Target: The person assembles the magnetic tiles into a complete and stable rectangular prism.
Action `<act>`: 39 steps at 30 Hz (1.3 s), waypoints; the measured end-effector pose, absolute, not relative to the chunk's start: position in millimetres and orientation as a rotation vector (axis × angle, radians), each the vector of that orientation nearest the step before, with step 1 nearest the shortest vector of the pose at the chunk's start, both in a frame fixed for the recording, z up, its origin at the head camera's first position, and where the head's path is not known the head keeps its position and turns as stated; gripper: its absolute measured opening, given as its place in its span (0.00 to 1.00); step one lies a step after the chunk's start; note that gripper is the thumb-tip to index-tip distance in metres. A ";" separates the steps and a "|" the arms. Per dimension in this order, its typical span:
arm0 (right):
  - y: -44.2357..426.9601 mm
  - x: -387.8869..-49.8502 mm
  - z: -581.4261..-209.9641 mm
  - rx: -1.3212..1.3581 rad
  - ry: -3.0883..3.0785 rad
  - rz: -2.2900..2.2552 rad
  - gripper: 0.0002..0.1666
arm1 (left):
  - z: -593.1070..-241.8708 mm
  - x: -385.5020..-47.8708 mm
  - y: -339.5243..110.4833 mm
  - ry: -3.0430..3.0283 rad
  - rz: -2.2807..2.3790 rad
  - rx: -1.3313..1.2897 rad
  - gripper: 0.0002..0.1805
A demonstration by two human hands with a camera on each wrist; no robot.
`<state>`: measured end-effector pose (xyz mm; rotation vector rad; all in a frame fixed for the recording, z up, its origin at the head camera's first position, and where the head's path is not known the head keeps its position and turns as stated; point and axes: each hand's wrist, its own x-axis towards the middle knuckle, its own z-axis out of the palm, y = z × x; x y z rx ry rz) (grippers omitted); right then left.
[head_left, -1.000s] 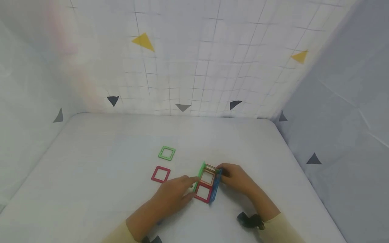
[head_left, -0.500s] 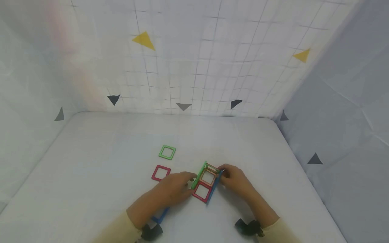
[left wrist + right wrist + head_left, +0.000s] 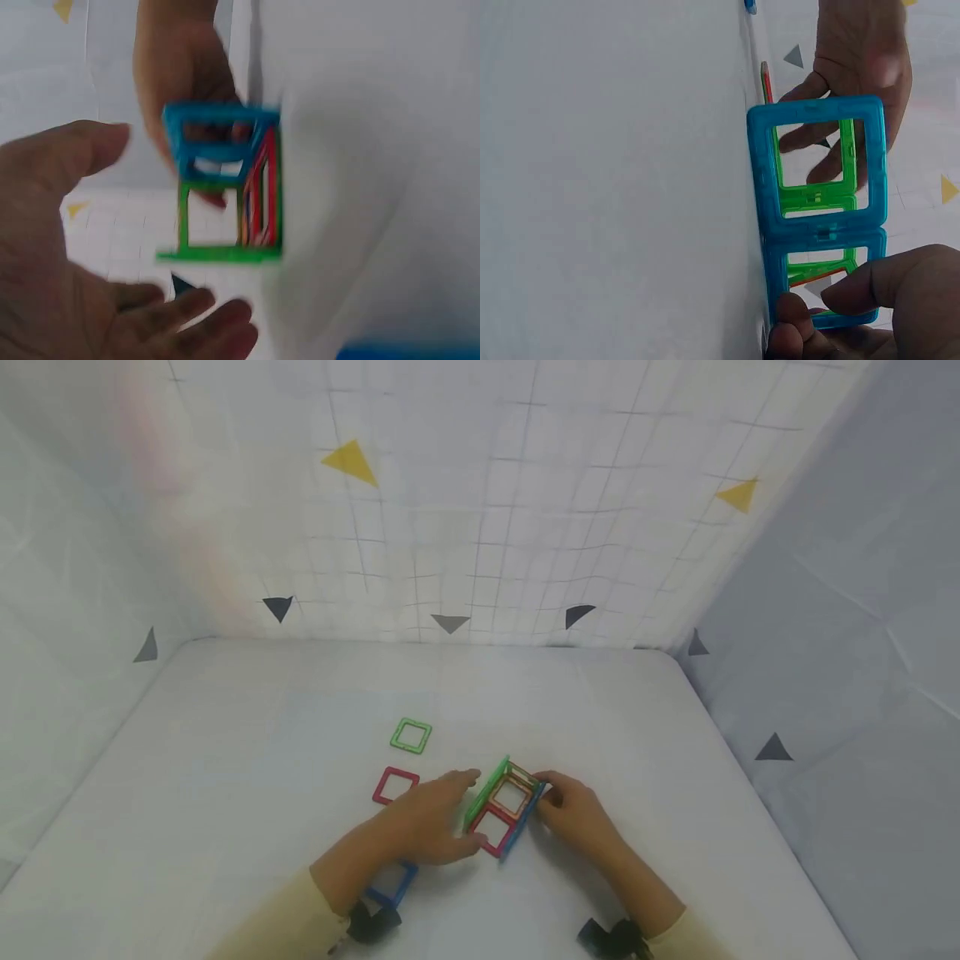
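A small structure of square frame tiles stands on the table, with a red tile (image 3: 492, 830) and an orange tile (image 3: 510, 796) at its base. Green tiles (image 3: 486, 793) form its left wall, and two blue tiles (image 3: 825, 232) its right wall. My right hand (image 3: 581, 814) pinches the far blue tile between thumb and fingers, clear in the right wrist view (image 3: 900, 307). To the left of the green wall, my left hand (image 3: 427, 820) is spread with thumb and fingers apart, holding nothing. In the left wrist view that hand (image 3: 97, 277) faces the structure's near end.
On the white table (image 3: 300, 735), a loose green tile (image 3: 411, 736) lies behind my left hand and a loose red tile (image 3: 394, 785) just beyond it. Another blue tile (image 3: 393, 887) lies by my left wrist, partly covered. White sheets with dark and yellow triangles surround the table.
My left hand has come off the green wall, its fingers spreading. The structure has turned slightly, its near end shifting left. More of the loose blue tile shows. My right hand keeps its grip.
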<state>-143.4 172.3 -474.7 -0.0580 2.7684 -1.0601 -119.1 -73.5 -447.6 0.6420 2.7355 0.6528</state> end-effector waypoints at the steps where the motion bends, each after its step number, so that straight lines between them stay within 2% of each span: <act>1: 172.2 -142.6 -475.1 -0.065 2.767 -1.064 0.23 | -448.6 -115.3 -71.1 2.728 0.695 0.630 0.53; 3: 171.8 -141.8 -476.2 -0.074 2.766 -1.072 0.23 | -452.2 -108.2 -64.4 2.722 0.758 0.633 0.61; 5: 171.3 -141.1 -476.8 -0.069 2.756 -1.097 0.21 | -453.9 -102.0 -57.5 2.735 0.801 0.626 0.65; 18: 172.0 -129.5 -481.3 -0.185 2.840 -1.087 0.21 | -453.5 -104.2 -58.5 2.837 0.709 0.567 0.47; 30: 179.9 -120.7 -484.5 -0.230 2.775 -1.132 0.16 | -443.7 -106.9 -69.7 2.922 0.535 0.609 0.43; 39: 184.9 -122.5 -485.6 -0.313 2.669 -1.187 0.17 | -452.4 -104.1 -66.9 2.894 0.559 0.608 0.49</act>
